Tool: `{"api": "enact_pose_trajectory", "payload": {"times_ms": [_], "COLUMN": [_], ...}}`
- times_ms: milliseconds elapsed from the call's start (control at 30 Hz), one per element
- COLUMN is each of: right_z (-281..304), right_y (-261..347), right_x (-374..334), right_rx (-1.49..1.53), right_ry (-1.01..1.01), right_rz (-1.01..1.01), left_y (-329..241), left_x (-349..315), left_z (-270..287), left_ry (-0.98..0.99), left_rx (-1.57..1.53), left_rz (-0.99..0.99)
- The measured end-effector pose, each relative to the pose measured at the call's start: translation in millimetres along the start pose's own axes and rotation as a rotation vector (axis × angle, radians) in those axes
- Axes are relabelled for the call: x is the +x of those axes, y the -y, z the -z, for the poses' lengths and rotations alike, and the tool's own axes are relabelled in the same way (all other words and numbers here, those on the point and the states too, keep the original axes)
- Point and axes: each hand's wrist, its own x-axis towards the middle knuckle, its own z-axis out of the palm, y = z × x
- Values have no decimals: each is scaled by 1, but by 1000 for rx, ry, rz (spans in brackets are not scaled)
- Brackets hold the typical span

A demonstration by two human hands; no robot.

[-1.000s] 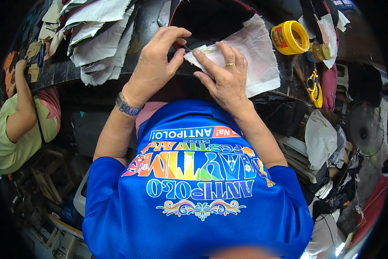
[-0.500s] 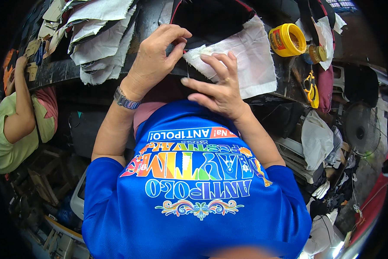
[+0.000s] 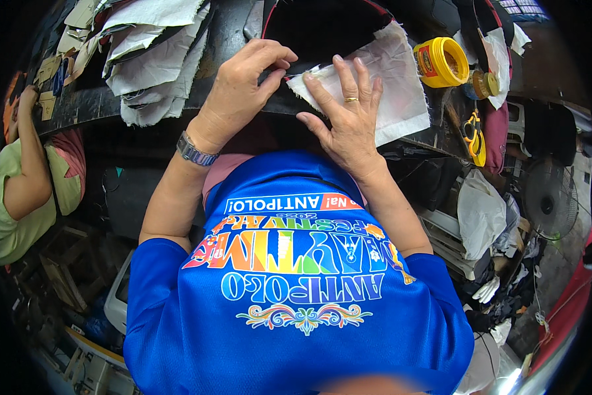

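Note:
A black piece with a red edge (image 3: 329, 29) lies at the table's near edge, a frayed white cloth (image 3: 401, 85) laid over its right side. The curled fingers of my left hand (image 3: 240, 82) close on the piece's red-edged left side, the fingertips partly hiding that edge. Spread flat, my right hand (image 3: 352, 122) rests its fingertips on the white cloth near its left corner. Its thumb stands apart and it holds nothing.
Stacked white and dark cloth pieces (image 3: 154, 66) overhang the table at left. On the right stand an open yellow jar (image 3: 441, 62), a smaller jar (image 3: 483, 85) and yellow-handled scissors (image 3: 474, 135). Another person (image 3: 29, 191) sits at far left.
My right hand has come down from above the cloth's corner and flattened onto the cloth. The cloth has shifted slightly right. My left hand stays nearly in place.

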Motion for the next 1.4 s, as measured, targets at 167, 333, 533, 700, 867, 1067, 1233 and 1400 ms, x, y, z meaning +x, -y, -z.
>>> {"api": "enact_pose_trajectory", "payload": {"times_ms": [167, 333, 533, 700, 867, 1067, 1233, 1400], "right_z": [7, 41, 82, 81, 104, 173, 196, 183], "right_y": [3, 7, -35, -49, -71, -159, -281, -355], "right_x": [0, 7, 28, 24, 40, 85, 97, 85], "right_rx": [-32, 354, 94, 500, 666, 687, 575, -82], "right_ry": [86, -156, -344, -158, -409, -760, -959, -743], "right_rz": [91, 276, -108, -315, -291, -247, -291, -634], "left_y": [1, -1, -3, -7, -12, 1, 12, 13], "left_x": [0, 3, 3, 3, 9, -1, -13, -13], "left_z": [-2, 2, 5, 5, 16, 11, -9, -11], "left_ry": [-12, -9, -8, -67, -230, -35, -30, -33], "left_rx": [-41, 13, -49, -39, 58, -19, 95, 120], "left_rz": [34, 1, 41, 0, -135, -19, -52, -64]}}
